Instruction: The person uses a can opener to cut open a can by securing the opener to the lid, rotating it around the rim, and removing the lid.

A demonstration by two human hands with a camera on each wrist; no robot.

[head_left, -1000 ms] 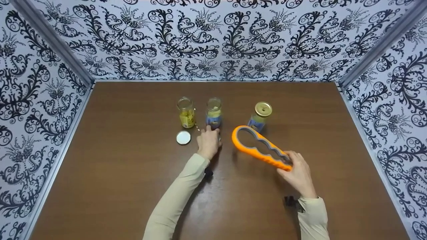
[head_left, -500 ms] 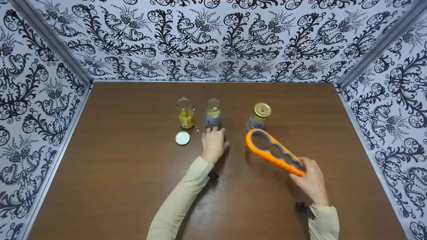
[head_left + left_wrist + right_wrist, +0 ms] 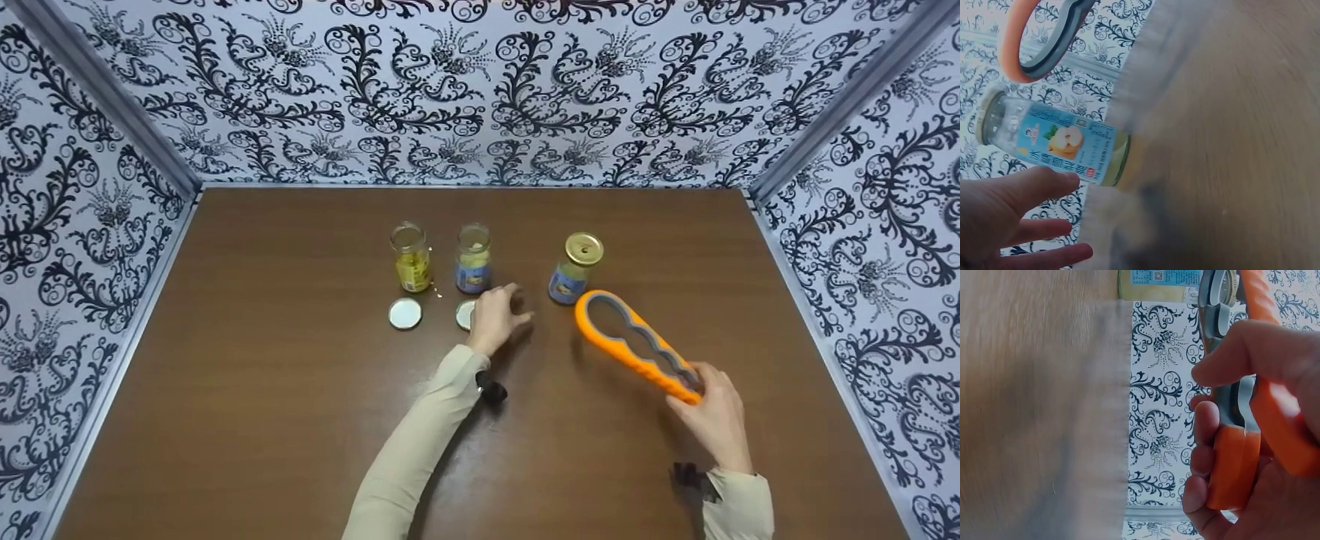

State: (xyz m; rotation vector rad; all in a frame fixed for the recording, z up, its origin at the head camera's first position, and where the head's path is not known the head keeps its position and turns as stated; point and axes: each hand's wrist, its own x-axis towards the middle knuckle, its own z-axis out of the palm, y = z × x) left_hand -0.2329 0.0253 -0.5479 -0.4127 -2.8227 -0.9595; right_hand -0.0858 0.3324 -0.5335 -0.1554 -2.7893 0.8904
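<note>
My right hand (image 3: 715,415) grips the lower end of an orange jar opener (image 3: 626,351) with a grey scalloped inner edge; in the right wrist view its fingers and thumb (image 3: 1230,354) wrap the handle. Just beyond the opener's looped end stands a blue-labelled glass jar (image 3: 568,283) with a gold lid (image 3: 584,249) on it. My left hand (image 3: 495,318), fingers spread and holding nothing, is left of that jar. It partly covers a white-faced lid (image 3: 464,315) lying on the table. In the left wrist view, the jar's label (image 3: 1067,140) shows a pear.
A lidless blue-labelled jar (image 3: 473,262) stands behind the left hand. Left of it is a lidless yellow-labelled jar (image 3: 412,262), with another loose lid (image 3: 405,313) in front. Small pale bits (image 3: 436,289) lie beside it. Patterned walls border the brown table (image 3: 262,375).
My left hand has moved right, off the loose lid by the middle jar, and its fingers have spread. My right hand has carried the jar opener to the right and slightly nearer.
</note>
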